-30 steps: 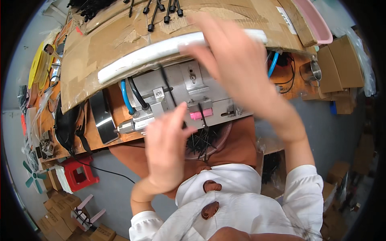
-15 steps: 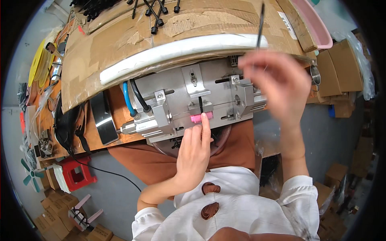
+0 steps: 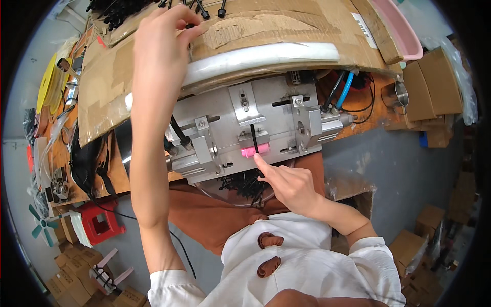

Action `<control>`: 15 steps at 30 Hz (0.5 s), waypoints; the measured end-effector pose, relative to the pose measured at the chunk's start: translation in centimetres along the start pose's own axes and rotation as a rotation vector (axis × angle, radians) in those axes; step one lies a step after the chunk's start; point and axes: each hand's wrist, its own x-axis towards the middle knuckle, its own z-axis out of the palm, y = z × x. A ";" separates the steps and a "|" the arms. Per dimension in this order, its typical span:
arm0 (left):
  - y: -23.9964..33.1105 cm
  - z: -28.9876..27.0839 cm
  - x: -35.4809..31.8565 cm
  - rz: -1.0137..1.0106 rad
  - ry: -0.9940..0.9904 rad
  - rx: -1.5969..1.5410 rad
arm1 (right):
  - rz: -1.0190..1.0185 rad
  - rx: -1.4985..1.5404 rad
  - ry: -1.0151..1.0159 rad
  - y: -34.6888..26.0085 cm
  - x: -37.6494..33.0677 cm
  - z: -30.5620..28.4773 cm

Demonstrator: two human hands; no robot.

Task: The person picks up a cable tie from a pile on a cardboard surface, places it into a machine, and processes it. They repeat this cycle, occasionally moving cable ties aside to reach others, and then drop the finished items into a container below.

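Observation:
My left hand [image 3: 166,38] reaches up over the cardboard, its thumb and fingers closed on the knobbed end of a black rod [image 3: 190,25]. In front of me, a pink cylindrical piece [image 3: 249,152] sits in the metal fixture [image 3: 250,115]. Another thin black rod [image 3: 253,135] lies across the pink piece. My right hand [image 3: 294,188] is at the near end of that rod, with its index fingertip on it and the other fingers curled. The thumb's grip is partly hidden beneath the hand.
Several black knobbed rods [image 3: 221,11] lie on the cardboard [image 3: 245,35], beyond a white padded strip [image 3: 266,55]. Metal blocks [image 3: 307,125] flank the fixture. Below its front edge sits a bin of black rods [image 3: 245,187]. A metal cup [image 3: 399,94] stands at the right.
My left hand has left the pink piece and moved up to the black rods on the cardboard. My right hand has come down from the upper right to the rod at the pink piece.

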 end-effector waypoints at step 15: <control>13.5 2.9 -19.8 -0.130 -0.294 -0.122 | -0.328 -0.530 0.097 11.0 27.1 -6.5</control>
